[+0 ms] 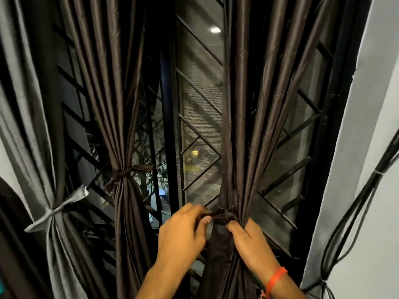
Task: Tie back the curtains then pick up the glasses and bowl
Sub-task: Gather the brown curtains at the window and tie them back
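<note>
- The window grille (200,98) with its diagonal bars fills the centre of the frame, and every curtain in view hangs in front of it. Cinching each one leaves the mesh and the night street behind it uncovered.
- The grey curtain (32,130) at the far left of the frame is already gathered at its waist by a grey tie (58,207), so that one looks finished.
- The left brown curtain (112,93), left of centre, is likewise pulled narrow by a knotted brown tie (125,171). I judge it done too.
- The right brown curtain (246,104), right of centre, is the one in hand. Its folds are bunched tight at lower centre, where a dark sash (220,215) wraps round them. The knot does not look drawn up yet.
- The right hand (248,242), with an orange band (276,279) on its wrist, reaches up from the bottom of the frame. Its fingers are curled round the bunched cloth just under the sash, probably to keep the gather from spreading.
- The left hand (183,229) comes up from lower centre and pinches the free end of the sash between thumb and fingertips, pulling it leftward, away from the bundle.
- A bundle of black cables (354,212) runs down the pale wall at right.
- The glasses and bowl are nowhere in view, so that part of the task is still to come.
</note>
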